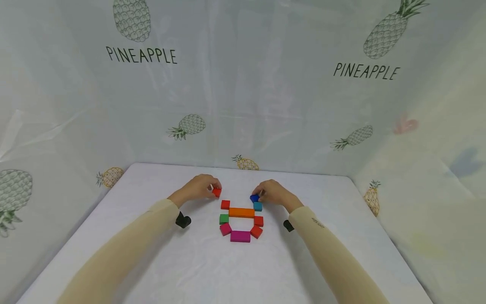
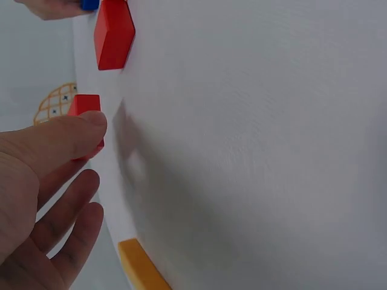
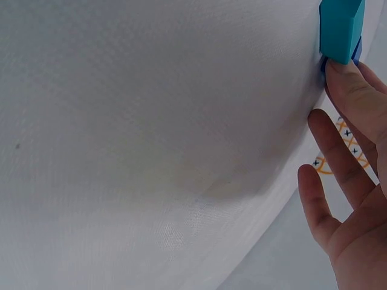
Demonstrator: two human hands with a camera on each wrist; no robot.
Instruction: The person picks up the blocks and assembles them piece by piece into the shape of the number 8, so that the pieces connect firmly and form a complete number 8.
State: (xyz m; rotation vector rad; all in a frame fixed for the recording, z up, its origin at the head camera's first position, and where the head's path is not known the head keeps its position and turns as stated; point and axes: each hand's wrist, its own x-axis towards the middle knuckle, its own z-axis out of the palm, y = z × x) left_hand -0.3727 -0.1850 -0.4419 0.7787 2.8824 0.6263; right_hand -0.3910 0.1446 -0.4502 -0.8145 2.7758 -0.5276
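Note:
My left hand [image 1: 200, 187] pinches a red block [image 1: 217, 192] between thumb and fingertips; in the left wrist view this red block [image 2: 86, 104] is raised off the table, with a shadow below. At the right, my other hand [image 1: 274, 192] grips a dark blue block [image 1: 254, 198] just behind a teal block [image 1: 257, 206]. The right wrist view has the teal block [image 3: 338, 30] covering most of the blue one. A red block [image 1: 225, 204] lies nearest the left hand. Between the two columns lies a long orange block [image 1: 241, 213].
Nearer me, the outline continues with a green block [image 1: 224, 219], a red block [image 1: 258, 221], tilted pink [image 1: 225, 229] and red-orange [image 1: 256, 232] blocks, and a magenta block [image 1: 240, 236]. A yellow-orange block [image 2: 142, 266] shows beside the left hand. A pineapple-print sheet [image 1: 250, 84] hangs behind.

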